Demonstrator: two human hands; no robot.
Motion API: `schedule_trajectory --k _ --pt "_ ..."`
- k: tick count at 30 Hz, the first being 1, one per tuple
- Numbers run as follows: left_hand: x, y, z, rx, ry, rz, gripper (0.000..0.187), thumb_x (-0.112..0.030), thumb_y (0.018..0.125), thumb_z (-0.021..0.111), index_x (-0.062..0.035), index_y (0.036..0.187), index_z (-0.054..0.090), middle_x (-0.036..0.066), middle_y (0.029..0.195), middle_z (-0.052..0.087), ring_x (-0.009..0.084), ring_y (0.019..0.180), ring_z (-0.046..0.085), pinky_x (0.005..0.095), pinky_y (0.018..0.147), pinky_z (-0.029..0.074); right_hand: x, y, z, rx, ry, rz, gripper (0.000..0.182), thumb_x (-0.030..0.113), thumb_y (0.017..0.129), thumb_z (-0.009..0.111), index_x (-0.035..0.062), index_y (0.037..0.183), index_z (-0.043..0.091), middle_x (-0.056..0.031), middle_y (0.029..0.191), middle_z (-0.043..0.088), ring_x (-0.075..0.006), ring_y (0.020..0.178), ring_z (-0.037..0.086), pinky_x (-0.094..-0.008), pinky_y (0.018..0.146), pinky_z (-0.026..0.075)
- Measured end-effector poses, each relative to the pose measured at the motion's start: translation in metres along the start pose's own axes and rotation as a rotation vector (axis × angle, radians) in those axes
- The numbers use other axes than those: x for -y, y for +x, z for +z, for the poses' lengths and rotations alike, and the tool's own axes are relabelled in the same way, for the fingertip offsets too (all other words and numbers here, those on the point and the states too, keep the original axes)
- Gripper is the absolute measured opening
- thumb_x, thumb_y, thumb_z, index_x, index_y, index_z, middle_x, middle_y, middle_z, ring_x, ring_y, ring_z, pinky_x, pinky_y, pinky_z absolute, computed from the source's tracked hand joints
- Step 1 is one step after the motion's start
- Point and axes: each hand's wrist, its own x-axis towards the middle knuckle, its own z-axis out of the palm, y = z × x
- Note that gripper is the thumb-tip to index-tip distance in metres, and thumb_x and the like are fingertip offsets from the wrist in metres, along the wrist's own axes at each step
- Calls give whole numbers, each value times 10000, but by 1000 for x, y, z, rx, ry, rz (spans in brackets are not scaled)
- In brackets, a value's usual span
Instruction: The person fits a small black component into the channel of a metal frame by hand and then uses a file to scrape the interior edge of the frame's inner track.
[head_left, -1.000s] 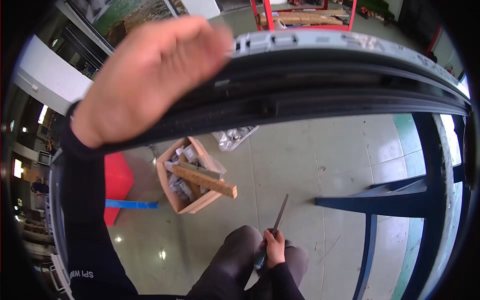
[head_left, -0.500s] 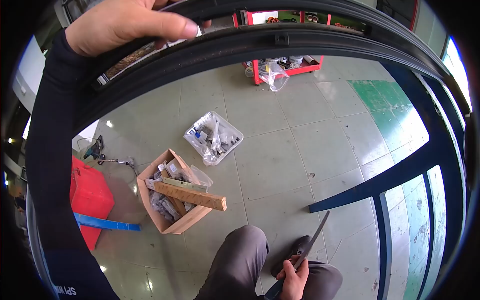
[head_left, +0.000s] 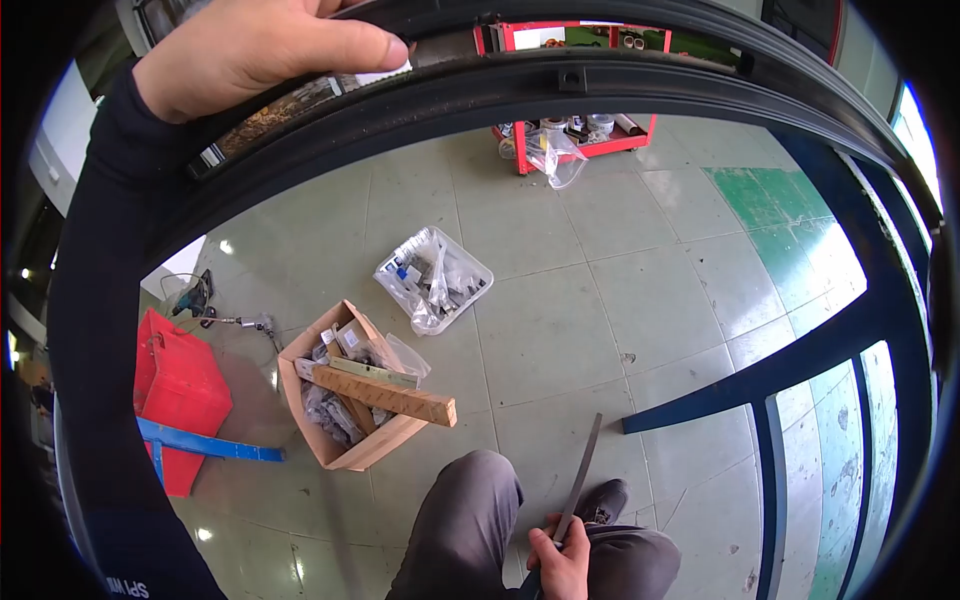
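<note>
My left hand (head_left: 265,55) reaches up to the black frame (head_left: 480,92) that arches across the top of the view. Its thumb lies along the near side, and its other fingers curl out of sight behind. A small white piece (head_left: 385,74) shows under the thumb tip. Low in the view, beside my knees, my right hand (head_left: 562,565) is closed around a long, flat grey file (head_left: 583,468). The file's tip points up and slightly right, apart from the frame.
A cardboard box (head_left: 372,452) of bagged parts and a plastic tub (head_left: 484,290) stand on the tiled floor. Left are a red bin (head_left: 185,375) and a power tool (head_left: 197,293). Ahead is a red cart (head_left: 600,146); dark blue metal bars (head_left: 745,385) rise at right.
My right hand has moved left with the file, which now stands more upright. My left hand keeps its place on the frame, and the whole view has shifted slightly.
</note>
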Motion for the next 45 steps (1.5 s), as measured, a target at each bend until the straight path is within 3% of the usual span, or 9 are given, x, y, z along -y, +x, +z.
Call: schedule_trajectory --k 7,15,17,20,29,32,34,39,45 --pt "-16 4 9 -117 303 -222 483 -38 850 766 74 1208 462 168 934 719 158 799 682 263 701 545 -4 7 -5 -19 -49 -8 174 54 950 675 46 1072 551 20 781 534 -67 603 497 -222 523 399" --pt "-16 2 9 -90 95 -230 361 -73 881 758 76 1161 587 100 951 716 134 830 680 242 748 556 9 8 0 56 -75 35 225 55 950 672 33 1146 563 19 807 545 -77 658 521 -236 568 424" --pt "12 6 8 -80 183 1 365 -261 860 729 -3 1102 635 -9 909 622 51 825 583 196 752 470 17 3 2 70 -43 70 222 51 951 670 37 1146 564 18 817 546 -76 665 519 -238 572 426" --pt "7 8 -4 -8 181 -177 417 -183 759 789 -12 1115 656 -6 916 632 49 838 605 184 748 480 17 2 4 82 31 91 202 45 953 667 47 1126 563 17 819 545 -75 661 513 -241 570 425" --pt "2 14 -2 22 227 -234 334 -239 756 812 -33 958 644 -32 842 603 43 730 537 207 659 428 19 -1 12 87 126 -83 116 -19 988 582 61 1019 504 -2 787 548 -83 647 540 -214 540 418" --pt "12 13 -9 81 205 -112 283 -184 801 793 -4 979 667 -7 896 637 62 830 572 224 756 459 52 8 4 238 0 -38 161 97 980 649 51 1033 504 -67 791 590 -183 660 594 -315 602 493" --pt "19 15 -13 134 136 8 269 -196 829 794 -28 1014 694 -23 856 647 57 762 577 237 688 466 92 28 18 149 -444 -652 268 73 852 772 7 1026 579 7 684 537 -82 604 517 -248 533 410" --pt "10 12 -16 172 71 -83 313 -134 804 799 23 1061 716 57 911 734 112 798 642 272 752 510 247 74 117 -111 -350 -1209 419 166 809 845 18 1133 624 -18 643 548 -62 548 483 -252 509 389" --pt "11 12 -20 188 46 -103 262 -122 774 804 20 970 705 25 869 702 95 782 609 258 737 483 304 87 174 -365 -539 -1251 342 272 799 833 -3 910 664 -78 672 617 -203 604 597 -356 612 491"
